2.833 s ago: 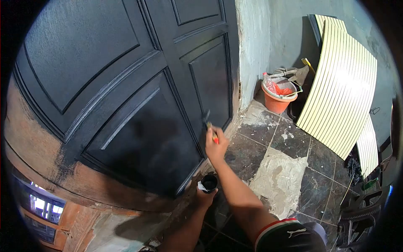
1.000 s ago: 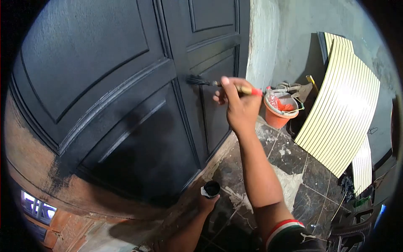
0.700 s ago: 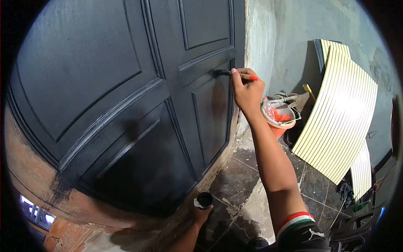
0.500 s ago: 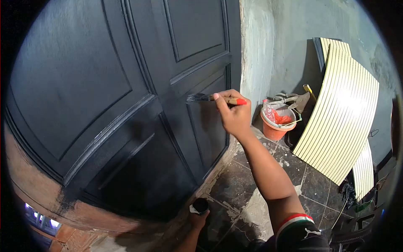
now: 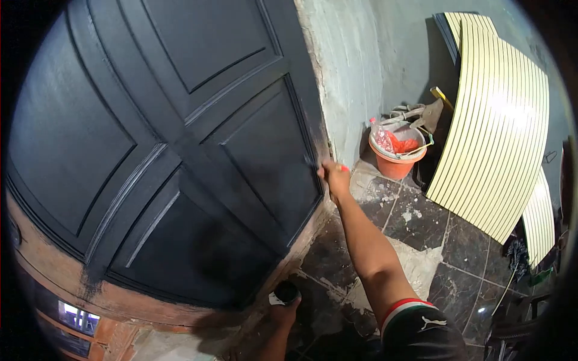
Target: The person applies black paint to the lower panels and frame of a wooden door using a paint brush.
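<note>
A dark-painted panelled door [image 5: 265,156] takes up the left half of the view. My right hand [image 5: 334,179] is closed around a paintbrush [image 5: 344,169], whose red handle end shows beside the fingers. The bristles lie at the right edge of the door's lower panel, partly blurred. Low in the middle, my left hand [image 5: 289,311] grips a small cup [image 5: 285,293] with a dark inside and a whitish patch on its side. This cup is held near the door's bottom corner, above the floor.
An orange bucket [image 5: 393,168] with red plastic and a clear bottle stands by the grey wall [image 5: 349,72]. Striped cream panels [image 5: 494,132] lean at the right. Dark floor tiles [image 5: 415,216] carry pale splatters. Bare reddish frame [image 5: 150,305] borders the door's bottom.
My right hand has moved the paintbrush from the middle of the door down to the lower panel's right edge. The view has shifted; my left hand still holds the cup low.
</note>
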Motion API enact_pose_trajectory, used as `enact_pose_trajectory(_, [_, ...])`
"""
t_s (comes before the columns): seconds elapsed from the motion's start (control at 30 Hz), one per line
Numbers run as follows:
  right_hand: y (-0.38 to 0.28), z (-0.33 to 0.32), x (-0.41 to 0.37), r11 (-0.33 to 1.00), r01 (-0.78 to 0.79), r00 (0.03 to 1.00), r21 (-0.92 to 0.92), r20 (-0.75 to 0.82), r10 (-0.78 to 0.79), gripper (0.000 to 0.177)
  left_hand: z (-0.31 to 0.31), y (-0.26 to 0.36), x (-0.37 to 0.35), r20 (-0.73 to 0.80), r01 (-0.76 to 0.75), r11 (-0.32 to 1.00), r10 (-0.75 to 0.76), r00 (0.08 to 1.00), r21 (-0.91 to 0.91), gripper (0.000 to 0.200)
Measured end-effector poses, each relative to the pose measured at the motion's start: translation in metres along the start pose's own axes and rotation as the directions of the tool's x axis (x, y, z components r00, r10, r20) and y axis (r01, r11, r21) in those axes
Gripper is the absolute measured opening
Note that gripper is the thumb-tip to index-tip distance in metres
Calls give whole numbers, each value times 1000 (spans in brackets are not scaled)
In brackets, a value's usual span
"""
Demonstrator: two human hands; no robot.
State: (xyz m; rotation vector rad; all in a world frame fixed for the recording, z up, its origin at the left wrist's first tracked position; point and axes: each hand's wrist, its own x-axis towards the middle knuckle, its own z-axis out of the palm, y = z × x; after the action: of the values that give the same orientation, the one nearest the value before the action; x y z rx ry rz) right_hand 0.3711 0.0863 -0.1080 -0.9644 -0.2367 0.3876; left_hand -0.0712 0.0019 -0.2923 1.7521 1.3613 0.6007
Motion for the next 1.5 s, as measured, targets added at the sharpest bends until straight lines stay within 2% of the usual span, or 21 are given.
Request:
enact_pose_trajectory(0.07, [68,-48,5,975,-93,996,-201,-34,88,22,-5,11,-4,83,-49,994,58,995,-98,84])
enact_pose_trajectory(0.1, [81,-58,3,876,-31,996,-482,-83,-10,22,-5,18,-4,121,-74,985,93,988,-155,84])
enact_pose_trajectory(0.13, [89,-63,1,692,10,988,-722,-100,-119,22,-4,20,-4,120,-78,987,95,988,-143,83])
enact_pose_trajectory(0.17, [97,-67,0,440,23,971,-897,-84,-223,22,-5,21,-7,120,-77,989,93,988,-130,82])
enact_pose_trajectory(0.23, [26,-25,-1,518,203,969,-831,96,-226,20,-2,20,-5,116,-66,991,80,990,-116,80])
enact_pose_trajectory(0.3, [-44,30,-5,676,494,858,-547,179,-482,17,1,15,-7,114,-32,994,44,992,-106,80])
enact_pose_trajectory(0.37, [-112,74,-10,622,686,723,-377,252,-643,12,0,29,-7,136,-11,997,21,991,-75,80])
enact_pose_trajectory(0.43, [-160,104,-9,520,836,548,-174,216,-808,13,-1,46,-10,139,-7,997,17,990,-72,79])
enact_pose_trajectory(0.57, [-180,118,7,456,852,509,-258,201,-837,13,7,41,-7,126,-29,999,34,991,-45,76])
enact_pose_trajectory(0.67, [-160,101,16,304,854,471,-423,379,-797,12,6,38,-4,138,-69,994,81,987,-91,73])
enact_pose_trajectory(0.77, [-175,110,8,106,958,200,-266,359,-912,11,13,23,4,159,-111,983,134,978,-144,73])
enact_pose_trajectory(0.9, [-177,104,17,-51,942,166,-331,593,-788,18,14,23,4,156,-96,993,105,982,-64,72])
enact_pose_trajectory(0.97, [-173,98,17,-122,923,192,-364,713,-674,23,12,38,4,118,-134,981,151,982,-138,71])
enact_pose_trajectory(1.07, [-189,106,7,-173,963,-9,-209,615,-788,25,17,39,5,124,-134,972,160,979,-193,71])
enact_pose_trajectory(1.1, [-183,104,9,-149,965,18,-215,621,-783,26,19,32,5,136,-129,971,159,978,-202,72])
enact_pose_trajectory(1.17, [-149,87,19,-128,957,75,-262,645,-761,24,23,17,6,178,-94,994,104,979,-63,72])
enact_pose_trajectory(1.27, [-82,45,26,-84,958,127,-276,666,-735,26,31,14,9,145,-123,988,135,980,-92,73])
enact_pose_trajectory(1.33, [-38,8,13,-5,944,240,-329,699,-674,27,32,14,10,126,-132,982,149,981,-134,74])
enact_pose_trajectory(1.4, [8,-34,-1,100,883,441,-459,734,-517,23,31,12,8,146,-103,987,122,982,-126,75])
enact_pose_trajectory(1.47, [48,-70,-10,140,830,548,-540,741,-389,17,26,16,5,156,-125,990,134,979,-68,76])
enact_pose_trajectory(1.5, [64,-84,-12,142,780,623,-609,735,-269,17,25,18,4,156,-125,990,134,979,-66,77])
